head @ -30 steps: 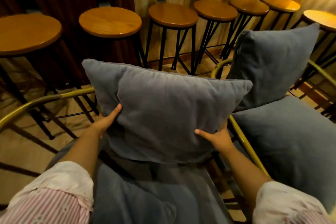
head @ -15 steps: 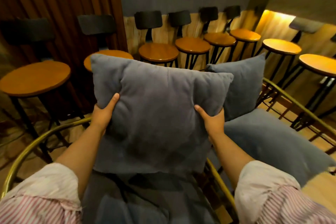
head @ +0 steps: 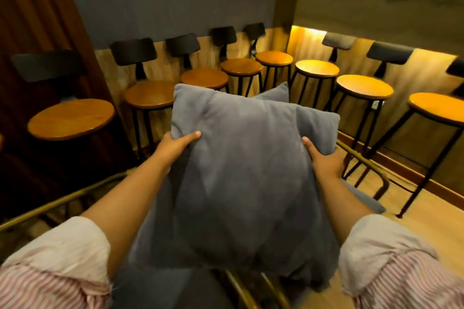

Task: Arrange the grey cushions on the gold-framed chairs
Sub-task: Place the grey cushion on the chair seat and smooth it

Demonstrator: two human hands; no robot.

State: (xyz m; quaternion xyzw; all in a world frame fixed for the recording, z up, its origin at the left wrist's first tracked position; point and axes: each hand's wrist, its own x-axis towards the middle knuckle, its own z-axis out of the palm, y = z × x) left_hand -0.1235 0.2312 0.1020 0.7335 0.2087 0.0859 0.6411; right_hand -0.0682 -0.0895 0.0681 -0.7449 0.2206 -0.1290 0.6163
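Head view, looking forward and down. A grey cushion (head: 241, 178) is held up in mid-air at the centre of the scene, lifted clear of the seats below and tilted with its top edge away from the viewer. The left hand (head: 175, 144) closes its grip on the cushion's left edge, thumb laid across the near face and the other fingers hidden behind the fabric; the right hand (head: 324, 158) pinches the right edge in the same way, thumb in front. Both striped sleeves (head: 57, 266) are rolled up the forearms.

Behind the held cushion, a corner of a second grey cushion (head: 276, 94) shows at its top right edge. Parts of a gold chair frame (head: 364, 160) appear at the right, just beyond the right hand, and another gold rail (head: 62, 200) runs at the near left; a grey seat pad (head: 160, 288) lies at the near bottom edge. A row of round wooden stools (head: 71, 118) lines the far walls.

Step in hand, as judged: carrying one cushion between pick-up and placement. Which chair it is bound for cannot be told. The next move calls for lowering the cushion onto a seat pad, standing it against the gold backrest, and keeping both edges level so that it does not slump sideways over the rail.
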